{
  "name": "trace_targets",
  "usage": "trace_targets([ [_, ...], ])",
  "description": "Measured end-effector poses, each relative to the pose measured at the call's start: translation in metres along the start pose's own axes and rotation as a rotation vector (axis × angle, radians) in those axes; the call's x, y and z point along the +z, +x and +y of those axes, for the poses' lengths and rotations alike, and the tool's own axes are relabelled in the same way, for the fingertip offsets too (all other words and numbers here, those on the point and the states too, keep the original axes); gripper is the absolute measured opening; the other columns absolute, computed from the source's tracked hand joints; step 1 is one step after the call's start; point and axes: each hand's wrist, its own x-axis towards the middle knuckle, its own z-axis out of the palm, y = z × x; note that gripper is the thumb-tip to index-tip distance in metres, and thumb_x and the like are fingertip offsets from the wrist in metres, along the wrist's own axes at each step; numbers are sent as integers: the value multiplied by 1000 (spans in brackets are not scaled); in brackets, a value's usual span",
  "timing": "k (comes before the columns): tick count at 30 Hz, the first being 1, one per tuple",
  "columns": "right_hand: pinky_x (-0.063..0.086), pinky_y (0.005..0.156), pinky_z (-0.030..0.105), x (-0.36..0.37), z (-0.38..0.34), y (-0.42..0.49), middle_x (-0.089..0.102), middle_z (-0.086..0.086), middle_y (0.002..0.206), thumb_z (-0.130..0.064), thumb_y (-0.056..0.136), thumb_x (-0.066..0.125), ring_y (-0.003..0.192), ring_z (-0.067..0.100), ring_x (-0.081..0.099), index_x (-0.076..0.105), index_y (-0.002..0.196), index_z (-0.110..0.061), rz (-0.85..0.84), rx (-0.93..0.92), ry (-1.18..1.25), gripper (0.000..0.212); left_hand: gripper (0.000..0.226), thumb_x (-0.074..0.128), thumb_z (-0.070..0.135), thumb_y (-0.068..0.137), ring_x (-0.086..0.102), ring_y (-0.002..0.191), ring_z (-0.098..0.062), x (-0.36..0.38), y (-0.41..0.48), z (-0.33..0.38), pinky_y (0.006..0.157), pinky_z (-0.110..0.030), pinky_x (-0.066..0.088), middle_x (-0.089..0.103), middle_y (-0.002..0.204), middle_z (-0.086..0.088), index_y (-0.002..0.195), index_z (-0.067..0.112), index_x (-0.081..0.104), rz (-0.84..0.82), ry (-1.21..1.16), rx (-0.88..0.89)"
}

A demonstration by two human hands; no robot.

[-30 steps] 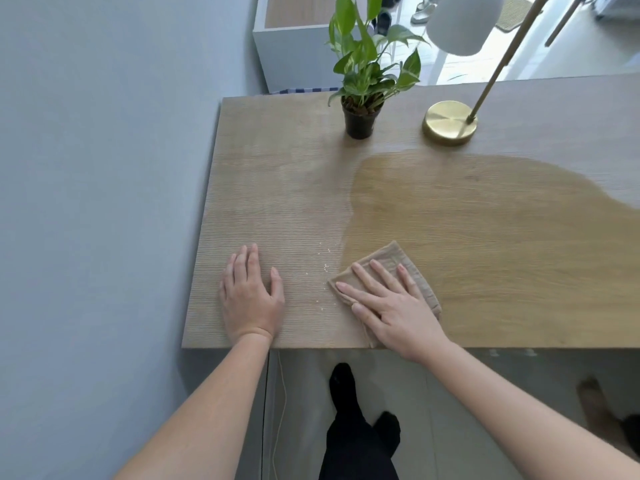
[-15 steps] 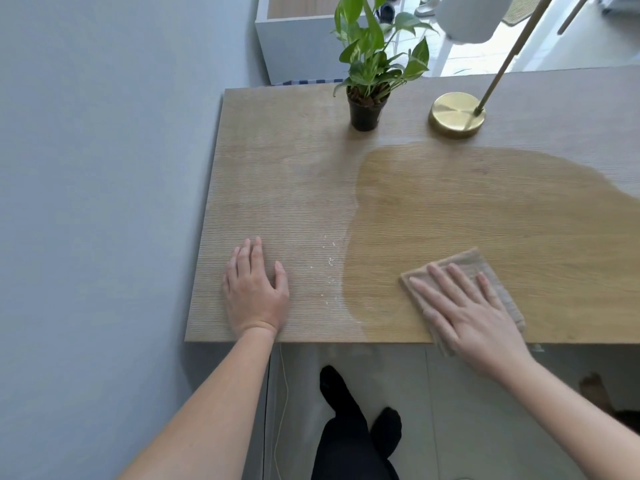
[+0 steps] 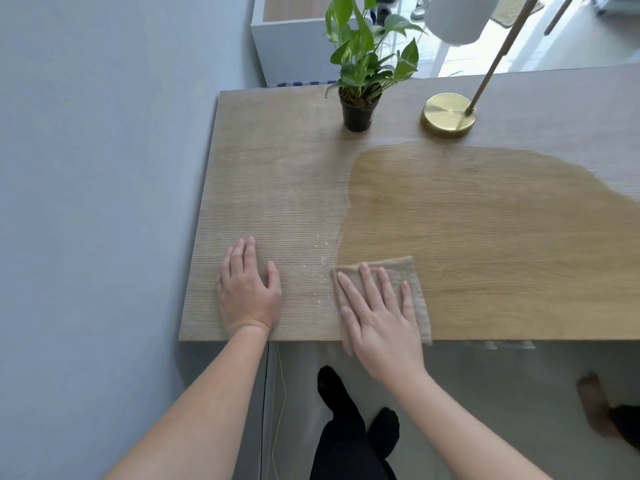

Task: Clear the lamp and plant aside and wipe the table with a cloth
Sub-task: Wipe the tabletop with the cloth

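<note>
My right fingers (image 3: 367, 289) lie straight, pressing the folded beige cloth (image 3: 398, 266), half hidden beneath them, at the near edge of the pale wooden surface (image 3: 277, 188); my left fingers (image 3: 242, 261) rest flat beside it. The brass-footed lamp (image 3: 448, 114) has its shade cropped.

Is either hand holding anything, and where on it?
Nothing is gripped: the right hand presses flat on the folded cloth, the left hand rests flat on the table.

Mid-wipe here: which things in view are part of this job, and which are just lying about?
Job:
cloth under the flat right hand
table, partly damp
plant
lamp
left hand, flat on the table

Lying about:
white cabinet behind the table
sandals and mat on the far floor
thin cord below the table edge
</note>
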Motion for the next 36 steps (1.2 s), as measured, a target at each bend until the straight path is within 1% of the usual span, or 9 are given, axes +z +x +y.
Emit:
trace_targets([
  [3,-8,132,53,-17,51,-14,-24,-17,173,-62,110,0,162,16,-21,-21,160,-57,-26,-9,-50,54,64,43,47,109,26,161,-23,0,1,1,130,-48,26,35,172,1,167,24,33,-5,-2,1],
  [6,-7,132,53,-36,83,9,-22,-16,174,-64,109,-1,162,16,-20,-18,160,-58,18,128,-44,55,64,44,47,108,26,161,-23,2,1,0,130,-48,27,35,172,0,167,24,34,1,0,2],
  [10,-12,129,57,-37,48,68,-22,-6,176,-60,109,3,162,22,-22,-16,164,-51,51,384,33,59,64,43,47,108,27,160,-24,3,1,-3,129,-50,28,37,171,0,166,23,35,5,-4,3],
  [15,-16,129,55,-12,-10,68,-20,-4,176,-58,111,7,162,23,-23,-11,166,-47,31,130,10,59,64,41,49,108,26,160,-22,5,0,-2,129,-49,28,36,172,2,167,25,33,2,4,3],
  [19,-15,130,49,-12,20,27,-19,-17,174,-62,112,7,161,13,-24,-15,161,-58,-15,-43,-38,55,63,41,48,108,26,160,-22,4,0,-2,129,-49,28,36,172,2,167,25,33,4,-2,4],
  [24,-8,132,49,-48,87,26,-16,-21,174,-66,109,4,162,11,-18,-14,159,-63,2,54,-37,54,63,40,47,108,28,160,-22,6,-1,-3,129,-48,28,37,171,1,167,24,34,12,1,5],
  [28,-7,132,52,-79,113,97,-10,-15,177,-65,108,8,165,16,-7,-3,163,-60,57,237,1,56,64,40,48,108,27,160,-21,7,1,-2,130,-47,28,36,171,2,167,25,32,12,16,7],
  [32,-9,130,57,-94,102,185,-7,-8,179,-63,106,9,165,24,-8,4,167,-52,118,428,30,62,65,36,50,108,26,161,-20,9,2,-4,131,-44,26,36,172,4,168,26,31,7,39,9],
  [36,-12,129,59,-94,58,242,-8,-3,179,-60,106,9,165,28,-10,2,168,-49,89,382,31,63,65,35,51,107,24,161,-18,9,3,-5,131,-42,24,34,173,5,168,27,30,4,47,2],
])
